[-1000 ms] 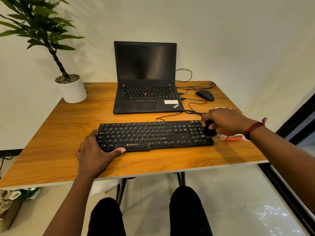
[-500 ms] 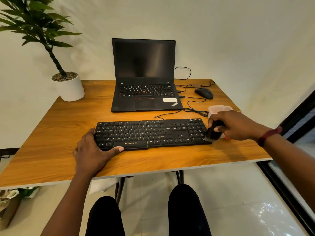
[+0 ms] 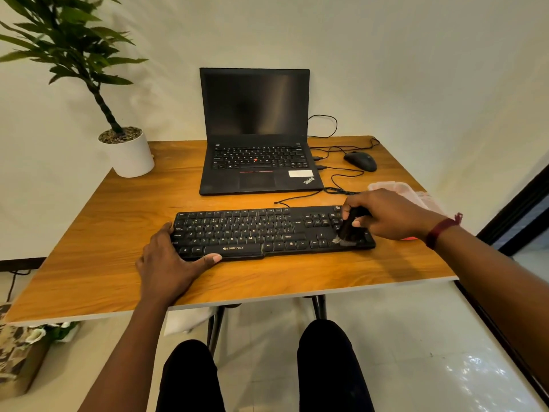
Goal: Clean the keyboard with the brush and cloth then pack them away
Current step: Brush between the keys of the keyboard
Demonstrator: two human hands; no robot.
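Since the earlier frame, the brush (image 3: 349, 230) has shifted from the right edge of the keyboard (image 3: 252, 230) onto its number pad, with the bristles touching the lower keys. The right hand (image 3: 386, 215) grips the brush handle, fingers curled round it. The left hand (image 3: 166, 263) clasps the keyboard's left end, thumb along the front edge. The keyboard lies flat on the table (image 3: 118, 233). Behind the keyboard stands a laptop (image 3: 255, 135), and behind and to its right lies a mouse (image 3: 360, 160). A clear container (image 3: 398, 187) sits near the keyboard's right end.
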